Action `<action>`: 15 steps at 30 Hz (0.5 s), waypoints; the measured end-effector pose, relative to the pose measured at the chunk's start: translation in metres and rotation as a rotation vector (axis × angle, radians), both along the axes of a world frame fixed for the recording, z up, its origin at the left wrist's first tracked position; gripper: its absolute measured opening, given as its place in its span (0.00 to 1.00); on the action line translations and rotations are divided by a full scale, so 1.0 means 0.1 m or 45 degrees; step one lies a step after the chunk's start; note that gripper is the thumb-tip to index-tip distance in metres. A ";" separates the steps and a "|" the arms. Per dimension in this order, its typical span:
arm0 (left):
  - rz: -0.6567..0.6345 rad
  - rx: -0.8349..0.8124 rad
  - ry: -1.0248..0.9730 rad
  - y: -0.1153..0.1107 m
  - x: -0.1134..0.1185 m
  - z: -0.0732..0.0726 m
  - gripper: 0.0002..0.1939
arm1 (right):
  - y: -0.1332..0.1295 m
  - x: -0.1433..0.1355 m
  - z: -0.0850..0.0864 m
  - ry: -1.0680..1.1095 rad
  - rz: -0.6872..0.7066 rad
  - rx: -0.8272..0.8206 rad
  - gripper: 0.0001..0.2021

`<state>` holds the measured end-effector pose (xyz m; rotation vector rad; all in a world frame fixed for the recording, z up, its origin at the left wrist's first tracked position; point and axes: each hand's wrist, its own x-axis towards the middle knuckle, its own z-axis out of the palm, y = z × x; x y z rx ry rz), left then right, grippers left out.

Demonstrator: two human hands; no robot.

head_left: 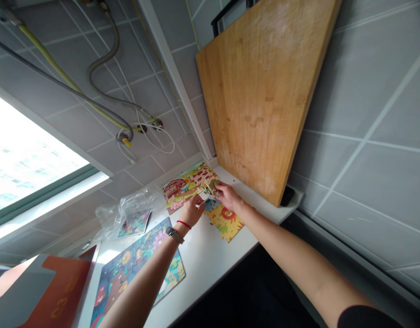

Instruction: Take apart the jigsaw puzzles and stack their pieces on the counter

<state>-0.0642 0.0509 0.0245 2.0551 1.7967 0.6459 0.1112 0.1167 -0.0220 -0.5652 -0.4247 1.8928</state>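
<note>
In the head view, both hands meet above the white table (203, 255). The right hand (227, 197) holds some puzzle pieces (207, 187) between thumb and fingers (how many is too small to tell). The left hand (192, 210) is at the pieces' other side, its fingers drawn close together; whether it grips one, I cannot tell. A red string (184, 224) and a watch (175, 234) circle the left wrist.

The pieces are above the inner edge of the farm puzzle (176, 187), which lies flat near the wall. Just beside it, partly under the right hand and forearm, lies the yellow lion section (227, 219), its edge notched. The blue puzzle (128, 264) lies under the left forearm (which hides part of it). Beyond that, a crumpled clear bag (128, 205) partly covers a small picture (136, 224).

An orange box (63, 291) stands at lower left, near the window (28, 155). A wooden board (258, 100) leans upright in the tiled corner, and cables (104, 64) hang along the wall.
</note>
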 end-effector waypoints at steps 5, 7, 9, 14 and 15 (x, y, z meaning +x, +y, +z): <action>-0.124 -0.001 0.063 -0.17 0.06 -0.01 0.07 | -0.02 0.01 0.02 0.029 0.004 0.000 0.14; -0.123 0.000 0.059 -0.21 0.07 -0.02 0.07 | -0.02 0.02 0.02 0.039 0.004 0.000 0.13; -0.108 -0.005 0.025 -0.24 0.08 -0.04 0.08 | -0.03 0.02 0.03 0.045 0.002 -0.002 0.13; 0.044 -0.046 -0.183 -0.13 0.00 -0.07 0.04 | -0.03 0.02 0.03 0.049 -0.003 0.004 0.12; 0.097 -0.061 -0.240 -0.08 -0.03 -0.08 0.05 | -0.03 0.02 0.03 0.050 -0.004 0.009 0.11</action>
